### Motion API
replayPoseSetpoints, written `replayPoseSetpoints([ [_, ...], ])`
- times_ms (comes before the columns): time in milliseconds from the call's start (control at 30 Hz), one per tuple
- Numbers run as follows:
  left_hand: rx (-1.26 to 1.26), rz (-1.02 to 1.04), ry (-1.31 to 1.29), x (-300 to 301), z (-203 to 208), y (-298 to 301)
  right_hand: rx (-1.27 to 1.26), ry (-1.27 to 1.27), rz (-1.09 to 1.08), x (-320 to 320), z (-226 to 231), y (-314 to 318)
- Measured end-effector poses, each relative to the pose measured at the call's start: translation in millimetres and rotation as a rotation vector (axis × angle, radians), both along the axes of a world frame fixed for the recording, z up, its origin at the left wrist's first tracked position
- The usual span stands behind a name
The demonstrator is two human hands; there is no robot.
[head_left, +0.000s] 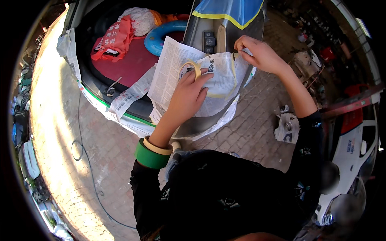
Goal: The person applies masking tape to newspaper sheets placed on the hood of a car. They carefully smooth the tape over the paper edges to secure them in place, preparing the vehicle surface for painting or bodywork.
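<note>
Sheets of newspaper [169,66] lie over the corner of a grey car body panel [225,34], with pale masking tape along part of their edge. My left hand [188,96] rests on the paper, its fingers holding a cream masking tape roll [197,70] tilted on its edge. Around my left wrist sit a green tape roll [151,156] and a narrower cream tape roll [160,147]. My right hand [259,55] is pinched at the upper right edge of the newspaper; what lies between its fingertips is too small to make out.
Blue sheeting [229,10] edged in yellow tape covers the panel's far part. An open car trunk [136,74] holds a red bag [118,40] and a blue ring [159,38]. A cable [90,172] crosses the paving at left; a white car [345,160] stands at right.
</note>
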State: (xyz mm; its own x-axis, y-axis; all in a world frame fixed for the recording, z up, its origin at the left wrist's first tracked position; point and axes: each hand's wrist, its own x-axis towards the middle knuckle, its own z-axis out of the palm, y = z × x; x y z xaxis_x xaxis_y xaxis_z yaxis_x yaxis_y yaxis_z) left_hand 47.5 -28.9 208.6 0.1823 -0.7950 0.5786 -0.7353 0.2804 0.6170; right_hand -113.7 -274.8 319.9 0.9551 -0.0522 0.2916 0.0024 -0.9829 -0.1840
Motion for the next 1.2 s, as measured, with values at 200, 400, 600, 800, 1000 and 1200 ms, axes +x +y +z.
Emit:
replayPoseSetpoints([
  [200, -0.004, 0.02, -0.061, 1, -2, -12, 0.147, -0.006, -0.003, 4, -22, -10],
  [400, 0.008, 0.027, -0.067, 4, -7, -18, 0.033, 0.074, -0.07, 6, -17, -5],
  [600, 0.032, 0.004, -0.091, 5, -10, -32, 0.072, 0.087, -0.038, 1, -15, -2],
  [800, 0.034, 0.024, -0.1, 1, -13, -36, -0.026, -0.074, -0.05, -4, -3, 20],
  [1000, 0.039, 0.047, -0.116, -3, -10, -34, 0.381, -0.268, -0.292, -13, -22, 16],
  [1200, 0.05, 0.041, -0.127, 1, -13, -38, 0.855, -0.104, -0.297, -10, -64, 4],
])
